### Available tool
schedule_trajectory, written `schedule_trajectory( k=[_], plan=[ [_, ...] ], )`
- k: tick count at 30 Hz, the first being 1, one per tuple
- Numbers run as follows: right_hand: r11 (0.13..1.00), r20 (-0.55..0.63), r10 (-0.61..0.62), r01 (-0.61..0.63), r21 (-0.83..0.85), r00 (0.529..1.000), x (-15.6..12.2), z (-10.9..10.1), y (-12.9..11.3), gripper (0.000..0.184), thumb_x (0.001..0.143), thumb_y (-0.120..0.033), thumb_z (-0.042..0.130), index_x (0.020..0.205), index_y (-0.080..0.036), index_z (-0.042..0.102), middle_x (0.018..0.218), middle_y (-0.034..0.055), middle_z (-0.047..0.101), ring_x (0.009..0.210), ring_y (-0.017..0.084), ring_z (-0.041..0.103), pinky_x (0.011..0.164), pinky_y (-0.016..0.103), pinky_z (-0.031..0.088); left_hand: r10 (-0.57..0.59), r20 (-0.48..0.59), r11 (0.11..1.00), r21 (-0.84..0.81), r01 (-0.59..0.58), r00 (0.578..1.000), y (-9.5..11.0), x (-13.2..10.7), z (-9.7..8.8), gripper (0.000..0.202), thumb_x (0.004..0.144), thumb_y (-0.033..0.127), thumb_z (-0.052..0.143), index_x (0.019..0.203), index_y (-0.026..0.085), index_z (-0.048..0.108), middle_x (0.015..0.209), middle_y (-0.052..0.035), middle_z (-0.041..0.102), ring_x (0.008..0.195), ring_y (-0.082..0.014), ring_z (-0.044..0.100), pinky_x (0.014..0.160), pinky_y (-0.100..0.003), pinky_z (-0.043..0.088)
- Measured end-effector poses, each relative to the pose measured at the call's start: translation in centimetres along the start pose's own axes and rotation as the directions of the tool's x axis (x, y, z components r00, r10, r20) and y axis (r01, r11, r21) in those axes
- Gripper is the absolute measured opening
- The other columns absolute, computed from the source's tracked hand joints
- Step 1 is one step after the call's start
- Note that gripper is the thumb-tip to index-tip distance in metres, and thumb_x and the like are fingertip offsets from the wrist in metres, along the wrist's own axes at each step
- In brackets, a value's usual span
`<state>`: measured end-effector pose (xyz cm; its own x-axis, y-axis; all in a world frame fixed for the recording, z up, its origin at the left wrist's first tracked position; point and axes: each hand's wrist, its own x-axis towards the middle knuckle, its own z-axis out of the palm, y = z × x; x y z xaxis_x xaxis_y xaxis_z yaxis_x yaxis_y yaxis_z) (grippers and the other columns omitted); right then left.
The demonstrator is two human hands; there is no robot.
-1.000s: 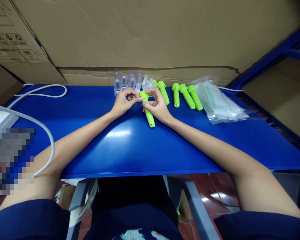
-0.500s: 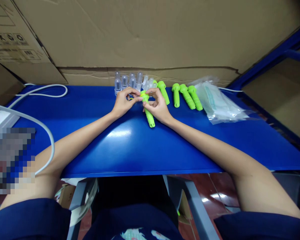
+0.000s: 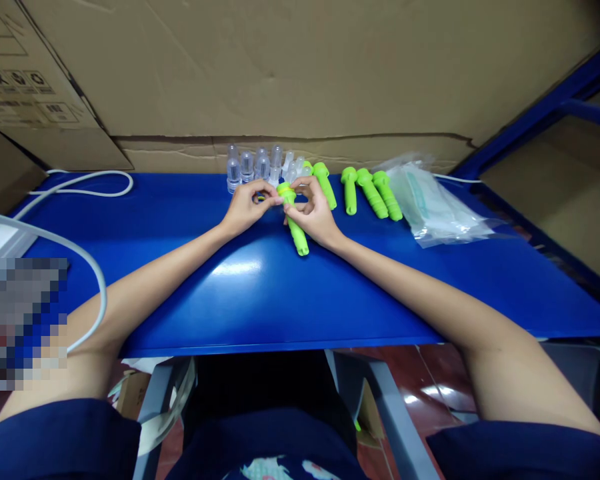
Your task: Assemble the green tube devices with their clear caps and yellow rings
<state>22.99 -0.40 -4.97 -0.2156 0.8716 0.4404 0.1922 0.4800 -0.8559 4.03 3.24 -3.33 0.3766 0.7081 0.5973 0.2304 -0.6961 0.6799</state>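
A bright green plastic handle (image 3: 296, 230) with ridges and a wider head slants across the middle of the table, its lower end toward me. My right hand (image 3: 317, 213) is closed around its upper part, thumb and fingers on opposite sides. Around the head sits a thin yellow ring (image 3: 285, 191). My left hand (image 3: 247, 205) is closed in a pinch, with thumb and fingertip against the ring's left side. Another bit of yellow shows between its fingers, too small to make out fully. Behind both hands stand several clear plastic caps (image 3: 234, 172).
Several more green handles (image 3: 373, 193) lie to the right, beside a clear plastic bag (image 3: 437, 207) with pale contents. A white cable (image 3: 93, 253) loops over the left side of the blue table (image 3: 260, 307). Cardboard (image 3: 290, 73) walls the back.
The yellow ring shows more fully around the green handle's head. My left fingertips have shifted slightly, and the right hand keeps its grip. The whole view has moved a little.
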Motion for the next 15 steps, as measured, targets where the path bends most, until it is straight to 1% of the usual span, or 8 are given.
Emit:
schedule_trajectory(
  k=[2,4,7,9,11,15],
  plan=[
    [1.0,-0.033,-0.015,0.015,0.001,0.999,0.17,-0.09,0.32,0.064,0.082,-0.072,0.069,0.123,-0.033,0.038,0.128,0.0084,0.057,0.074,0.015,0.07,0.061,0.034,0.064,0.04,0.071,0.999,0.022,-0.042,0.997,0.26,-0.14,0.08,0.022,0.086,0.038,0.076,0.077,0.018,0.07,0.081,-0.0036,0.073,0.077,-0.016,0.064,0.073,-0.029,0.048],
    [1.0,-0.059,-0.017,0.018,0.011,0.998,0.31,-0.17,0.61,0.066,0.08,-0.073,0.072,0.121,-0.033,0.038,0.126,0.0076,0.058,0.073,0.016,0.071,0.061,0.035,0.065,0.069,0.108,0.997,0.029,-0.072,0.992,0.46,-0.25,0.16,0.016,0.086,0.031,0.075,0.077,0.018,0.071,0.081,-0.0034,0.073,0.078,-0.0163,0.065,0.077,-0.03,0.049],
    [0.999,-0.066,-0.005,0.008,0.044,0.998,0.4,-0.21,0.88,0.068,0.078,-0.073,0.074,0.118,-0.033,0.037,0.119,0.0064,0.061,0.072,0.017,0.072,0.057,0.035,0.064,0.088,0.079,0.995,0.033,-0.09,0.993,0.57,-0.31,0.26,0.009,0.084,0.025,0.075,0.081,0.018,0.071,0.085,-0.0034,0.072,0.079,-0.0158,0.066,0.077,-0.029,0.05],
    [0.998,-0.055,0.002,0.001,0.062,0.998,0.39,-0.18,0.9,0.067,0.08,-0.074,0.073,0.118,-0.033,0.036,0.117,0.0067,0.062,0.073,0.019,0.073,0.053,0.034,0.062,0.079,0.035,0.996,0.042,-0.081,0.996,0.56,-0.28,0.29,0.014,0.083,0.027,0.079,0.087,0.018,0.07,0.089,-0.0037,0.072,0.08,-0.0159,0.066,0.074,-0.028,0.049],
    [0.998,-0.041,0.008,-0.006,0.066,0.999,0.36,-0.13,0.78,0.066,0.081,-0.076,0.07,0.118,-0.033,0.035,0.118,0.0072,0.063,0.073,0.02,0.073,0.05,0.032,0.06,0.051,-0.002,0.998,0.048,-0.05,0.999,0.5,-0.24,0.31,0.023,0.082,0.034,0.081,0.093,0.018,0.068,0.093,-0.0045,0.073,0.082,-0.0167,0.067,0.07,-0.027,0.049],
    [0.998,-0.045,0.0,0.003,0.066,0.999,0.26,-0.03,0.36,0.067,0.079,-0.079,0.069,0.113,-0.032,0.036,0.114,0.0057,0.064,0.066,0.016,0.07,0.047,0.031,0.058,0.029,-0.037,0.999,0.044,-0.027,0.999,0.2,-0.17,0.39,0.032,0.086,0.047,0.078,0.097,0.019,0.067,0.097,-0.0062,0.073,0.085,-0.0177,0.069,0.068,-0.027,0.049]
  ],
)
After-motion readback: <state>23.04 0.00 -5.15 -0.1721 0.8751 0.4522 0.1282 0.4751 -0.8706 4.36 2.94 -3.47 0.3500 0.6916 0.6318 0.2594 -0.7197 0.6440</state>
